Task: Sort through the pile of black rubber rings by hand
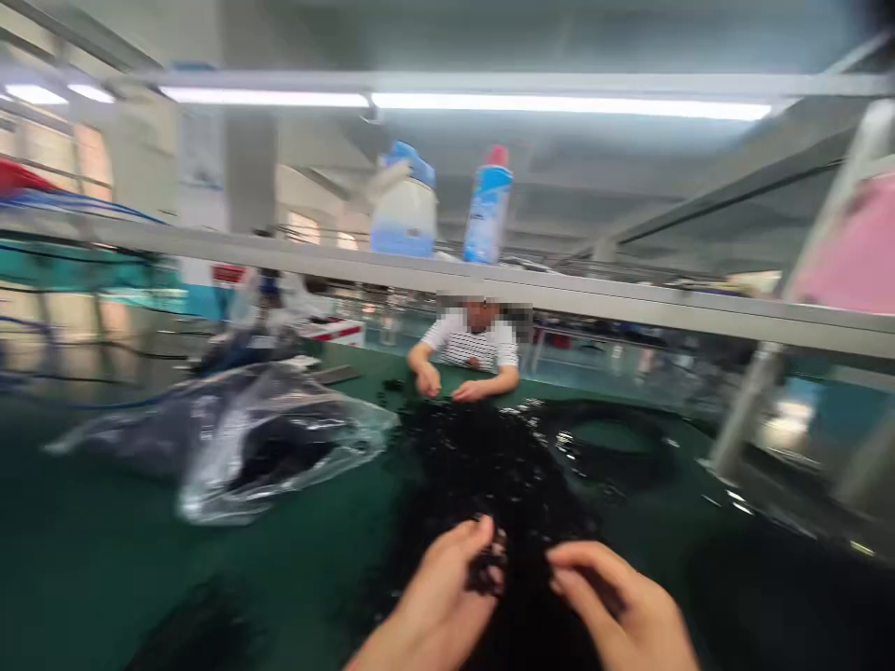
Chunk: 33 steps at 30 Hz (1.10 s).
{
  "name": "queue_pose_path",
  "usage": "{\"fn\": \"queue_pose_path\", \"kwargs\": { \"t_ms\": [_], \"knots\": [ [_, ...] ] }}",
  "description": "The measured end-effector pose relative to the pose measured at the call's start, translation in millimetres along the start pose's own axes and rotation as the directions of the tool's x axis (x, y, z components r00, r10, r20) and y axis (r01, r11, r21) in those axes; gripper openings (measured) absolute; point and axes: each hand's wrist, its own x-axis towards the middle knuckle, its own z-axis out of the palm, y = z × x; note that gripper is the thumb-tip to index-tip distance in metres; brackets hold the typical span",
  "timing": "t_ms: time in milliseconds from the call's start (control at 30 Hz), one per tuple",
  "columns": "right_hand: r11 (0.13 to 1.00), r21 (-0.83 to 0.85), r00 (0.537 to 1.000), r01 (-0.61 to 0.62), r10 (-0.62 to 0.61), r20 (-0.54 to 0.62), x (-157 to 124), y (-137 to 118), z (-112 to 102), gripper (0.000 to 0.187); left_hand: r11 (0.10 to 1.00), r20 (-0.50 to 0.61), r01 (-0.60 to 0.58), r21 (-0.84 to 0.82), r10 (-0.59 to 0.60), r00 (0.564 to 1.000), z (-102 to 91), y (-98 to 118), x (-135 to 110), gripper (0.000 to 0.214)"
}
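My left hand [444, 587] is curled, palm up, around a clump of small black parts [484, 570]. Blur hides their exact shape. To its right, my right hand [626, 596] has thumb and forefinger drawn together in a pinch; whatever may sit between the tips is too small to make out. Beneath and beyond both hands, a large heap of glossy small black parts [482, 457] spreads over the green tabletop [328, 568]. The two hands are apart from each other.
A clear plastic bag [280, 438] with dark contents lies at left. Across the table sits a person in a striped shirt [465, 349], hands at the heap. Overhead, a shelf [615, 303] holds a white-and-blue jug [404, 210] and a spray can [488, 210]. A metal post [745, 410] stands right.
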Motion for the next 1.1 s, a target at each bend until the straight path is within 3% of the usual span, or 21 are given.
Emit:
{"fn": "queue_pose_path", "kwargs": {
  "t_ms": [67,167,267,367,500,633,833,1000,1100],
  "knots": [
    [0.959,0.162,0.971,-0.232,0.217,0.103,4,-10,-9,0.025,0.995,0.003,0.066,-0.074,-0.066,0.998,12.4,4,1,0.009],
    [0.917,0.244,0.947,-0.316,0.288,0.146,10,-22,-3,0.026,0.988,0.046,0.155,0.012,-0.155,0.987,13.9,14,-7,0.019],
    [0.904,0.274,0.943,-0.327,0.295,0.153,8,-28,3,0.027,0.951,0.092,0.155,0.268,-0.185,0.978,16.6,14,-16,0.03],
    [0.9,0.304,0.947,-0.314,0.273,0.17,6,-30,2,0.022,0.904,0.149,0.049,0.424,-0.123,0.981,19.8,8,-17,0.032],
    [0.856,0.385,0.939,-0.345,0.313,0.145,10,-30,-2,0.018,0.9,0.157,0.011,0.435,-0.087,0.984,16.6,10,-14,0.032],
    [0.787,0.471,0.917,-0.398,0.337,0.212,13,-29,-4,0.025,0.895,0.123,-0.001,0.446,-0.06,0.991,13.3,20,-14,0.038],
    [0.834,0.39,0.92,-0.391,0.368,0.135,11,-23,1,0.018,0.85,0.182,-0.032,0.526,-0.076,0.98,18.6,18,-15,0.042],
    [0.824,0.418,0.923,-0.383,0.327,0.202,11,-22,2,0.011,0.763,0.211,-0.13,0.633,-0.008,0.977,21.5,19,-11,0.037],
    [0.807,0.441,0.919,-0.393,0.321,0.231,12,-20,2,0.013,0.786,0.192,-0.11,0.608,-0.011,0.981,19.3,21,-10,0.036]
  ]
}}
